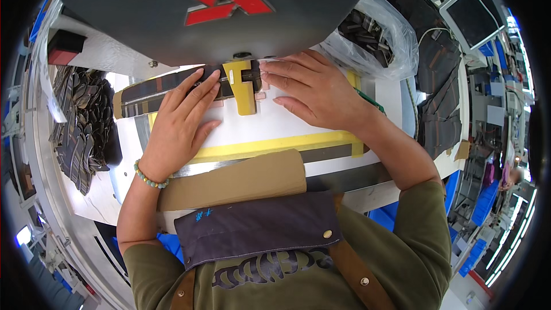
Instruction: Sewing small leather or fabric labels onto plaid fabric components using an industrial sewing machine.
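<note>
A dark plaid fabric strip (152, 93) lies across the white work surface under the machine head. My left hand (175, 123) rests on the strip, its fingers stretched out and slightly apart, with the fingertips left of a yellow guide piece (245, 95). On the other side of that piece, my right hand (324, 92) is open too, fingers extended toward the strip's right end. Its fingertips touch or nearly touch the dark cloth there. The yellow piece sits over the strip between both hands and hides part of it.
A big dark machine head (132, 11) with red marks hangs low over the far side. Cut plaid pieces (86, 120) are piled at left. A clear plastic bag (396, 40) of dark parts and stacked plaid cloth (439, 74) lie at right. A brown cardboard roll (235, 181) lies nearest me.
</note>
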The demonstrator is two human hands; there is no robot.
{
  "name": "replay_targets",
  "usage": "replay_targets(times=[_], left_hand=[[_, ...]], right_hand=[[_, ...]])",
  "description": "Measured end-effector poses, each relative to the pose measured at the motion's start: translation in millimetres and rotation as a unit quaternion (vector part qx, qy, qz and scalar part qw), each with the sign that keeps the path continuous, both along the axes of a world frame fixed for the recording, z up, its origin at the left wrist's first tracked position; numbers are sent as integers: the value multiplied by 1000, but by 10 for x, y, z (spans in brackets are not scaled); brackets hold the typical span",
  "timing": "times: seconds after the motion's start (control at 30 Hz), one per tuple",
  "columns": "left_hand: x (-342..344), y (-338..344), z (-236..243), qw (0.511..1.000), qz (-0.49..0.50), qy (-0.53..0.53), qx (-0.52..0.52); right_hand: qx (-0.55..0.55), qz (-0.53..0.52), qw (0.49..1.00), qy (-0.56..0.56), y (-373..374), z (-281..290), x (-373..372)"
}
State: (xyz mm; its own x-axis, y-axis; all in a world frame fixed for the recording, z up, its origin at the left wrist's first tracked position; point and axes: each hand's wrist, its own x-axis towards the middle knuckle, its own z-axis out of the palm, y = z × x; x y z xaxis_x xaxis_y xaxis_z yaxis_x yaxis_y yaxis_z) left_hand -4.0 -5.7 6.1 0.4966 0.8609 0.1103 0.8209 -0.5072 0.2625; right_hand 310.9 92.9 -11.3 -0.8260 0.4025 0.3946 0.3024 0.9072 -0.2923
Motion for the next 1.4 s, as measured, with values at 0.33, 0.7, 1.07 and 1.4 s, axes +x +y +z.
replay_targets(times=[0.33,0.7,1.07,1.4], left_hand=[[26,13,11,1000,-3,-8,-7],[-31,-32,-40,999,-2,-33,14],[-19,-35,-62,998,-10,-53,22],[259,-231,272,949,39,-309,58]], right_hand=[[11,6,996,-86,-54,-28,4],[137,-241,960,36,368,1006,729],[193,-310,905,-218,643,561,699],[-296,-246,884,266,-80,797,541]])
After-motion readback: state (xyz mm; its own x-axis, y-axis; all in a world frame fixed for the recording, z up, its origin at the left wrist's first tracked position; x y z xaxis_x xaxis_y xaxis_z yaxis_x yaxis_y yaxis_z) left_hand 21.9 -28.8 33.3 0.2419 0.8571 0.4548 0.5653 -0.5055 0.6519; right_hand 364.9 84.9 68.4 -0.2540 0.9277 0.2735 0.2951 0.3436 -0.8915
